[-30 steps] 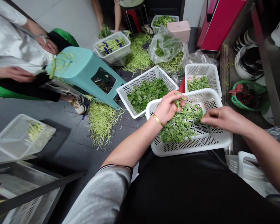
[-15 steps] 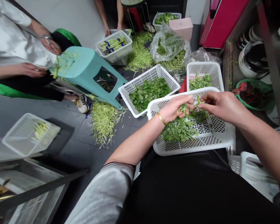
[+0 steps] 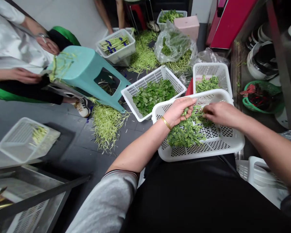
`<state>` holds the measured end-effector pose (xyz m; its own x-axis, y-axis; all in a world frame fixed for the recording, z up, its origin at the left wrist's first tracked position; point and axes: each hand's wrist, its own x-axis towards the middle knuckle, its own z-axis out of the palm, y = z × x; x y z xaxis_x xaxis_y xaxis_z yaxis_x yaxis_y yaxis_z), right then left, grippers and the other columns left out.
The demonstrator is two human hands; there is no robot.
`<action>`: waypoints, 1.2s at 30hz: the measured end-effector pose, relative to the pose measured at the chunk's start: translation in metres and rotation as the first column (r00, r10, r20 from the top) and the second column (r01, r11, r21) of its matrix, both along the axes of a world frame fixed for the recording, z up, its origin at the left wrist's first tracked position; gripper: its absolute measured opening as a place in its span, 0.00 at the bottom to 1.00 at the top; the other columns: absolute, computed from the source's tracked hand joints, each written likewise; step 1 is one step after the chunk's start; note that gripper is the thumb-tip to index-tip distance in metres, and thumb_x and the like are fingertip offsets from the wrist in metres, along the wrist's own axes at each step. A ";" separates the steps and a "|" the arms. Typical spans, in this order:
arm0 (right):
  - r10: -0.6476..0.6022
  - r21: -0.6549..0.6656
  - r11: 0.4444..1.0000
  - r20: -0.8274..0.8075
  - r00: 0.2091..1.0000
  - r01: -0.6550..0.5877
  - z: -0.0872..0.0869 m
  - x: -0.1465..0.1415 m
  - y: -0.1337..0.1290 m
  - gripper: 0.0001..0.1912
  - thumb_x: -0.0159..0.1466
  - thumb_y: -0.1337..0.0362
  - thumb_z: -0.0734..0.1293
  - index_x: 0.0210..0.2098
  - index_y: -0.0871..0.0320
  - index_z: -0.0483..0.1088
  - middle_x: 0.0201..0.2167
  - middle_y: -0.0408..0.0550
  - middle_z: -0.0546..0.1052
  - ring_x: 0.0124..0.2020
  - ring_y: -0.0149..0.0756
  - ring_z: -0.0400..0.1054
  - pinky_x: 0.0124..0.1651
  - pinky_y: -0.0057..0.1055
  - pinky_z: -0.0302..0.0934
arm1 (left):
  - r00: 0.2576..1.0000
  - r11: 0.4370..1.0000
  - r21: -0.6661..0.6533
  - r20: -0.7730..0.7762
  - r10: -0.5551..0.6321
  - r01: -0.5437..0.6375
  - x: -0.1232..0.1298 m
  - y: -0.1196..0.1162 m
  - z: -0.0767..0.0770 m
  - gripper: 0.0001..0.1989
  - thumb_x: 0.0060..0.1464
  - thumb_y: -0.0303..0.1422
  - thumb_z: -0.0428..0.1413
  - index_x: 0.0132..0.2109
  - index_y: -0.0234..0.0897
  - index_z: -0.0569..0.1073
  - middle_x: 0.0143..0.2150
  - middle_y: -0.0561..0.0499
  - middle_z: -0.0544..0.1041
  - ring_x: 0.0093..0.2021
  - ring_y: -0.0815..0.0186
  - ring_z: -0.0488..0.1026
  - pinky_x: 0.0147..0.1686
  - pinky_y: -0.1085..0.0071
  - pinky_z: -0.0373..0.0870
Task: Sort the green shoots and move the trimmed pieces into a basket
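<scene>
A white perforated basket (image 3: 229, 147) rests on my lap, with curly leafy greens (image 3: 184, 134) heaped in its left half. Above that heap, my left hand (image 3: 178, 111), with a gold bracelet at the wrist, has its fingers curled round a few sprigs. My right hand (image 3: 219, 113) is low inside the basket at its far side, fingers bent together on a small bunch of the same greens. Its fingertips are partly hidden. Just beyond the far rim stands a second white basket (image 3: 212, 68) with similar greens.
A white basket of broad leaves (image 3: 155, 97) stands ahead. Left are a turquoise stool (image 3: 80, 64), stem trimmings (image 3: 105, 126) on the floor and a co-worker's hands (image 3: 26, 76). Another person reaches behind a basket of bundled stalks (image 3: 117, 56). A green colander (image 3: 262, 110) sits right.
My right hand has dropped from a raised pinch near my left fingers down into the greens in the basket. My left hand has tilted slightly and still holds its sprigs.
</scene>
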<state>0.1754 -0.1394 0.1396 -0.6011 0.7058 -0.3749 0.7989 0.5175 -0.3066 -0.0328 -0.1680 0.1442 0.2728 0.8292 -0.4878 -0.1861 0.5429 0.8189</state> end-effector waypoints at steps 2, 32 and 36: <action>-0.103 -0.101 0.992 -0.277 0.955 0.078 0.009 0.010 0.008 0.13 0.71 0.54 0.71 0.38 0.56 0.80 0.32 0.47 0.81 0.33 0.36 0.72 0.38 0.34 0.60 | 0.995 0.998 0.021 -0.087 -0.048 0.051 0.006 -0.004 0.001 0.18 0.72 0.39 0.64 0.34 0.38 0.69 0.20 0.62 0.64 0.15 0.80 0.58 0.16 0.79 0.43; -0.005 0.008 1.000 -0.014 1.000 0.006 -0.013 -0.011 0.004 0.16 0.72 0.66 0.67 0.57 0.62 0.80 0.45 0.61 0.85 0.36 0.44 0.78 0.35 0.36 0.64 | 0.972 0.987 -0.149 0.219 0.086 -0.054 -0.002 0.006 0.006 0.15 0.73 0.26 0.57 0.34 0.35 0.68 0.22 0.59 0.67 0.14 0.81 0.57 0.16 0.85 0.44; 0.100 0.063 0.992 0.144 0.984 -0.111 -0.016 -0.016 0.006 0.17 0.71 0.73 0.62 0.52 0.64 0.81 0.46 0.64 0.85 0.39 0.48 0.78 0.37 0.40 0.64 | 0.957 0.978 -0.203 0.272 0.105 -0.050 -0.005 0.006 0.008 0.19 0.75 0.28 0.48 0.32 0.35 0.70 0.21 0.57 0.66 0.15 0.76 0.63 0.14 0.83 0.44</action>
<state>0.1598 -0.1335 0.1238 -0.6184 0.6690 -0.4124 0.7712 0.6175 -0.1547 -0.0381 -0.1617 0.1519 0.3598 0.7513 -0.5532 -0.4404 0.6595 0.6092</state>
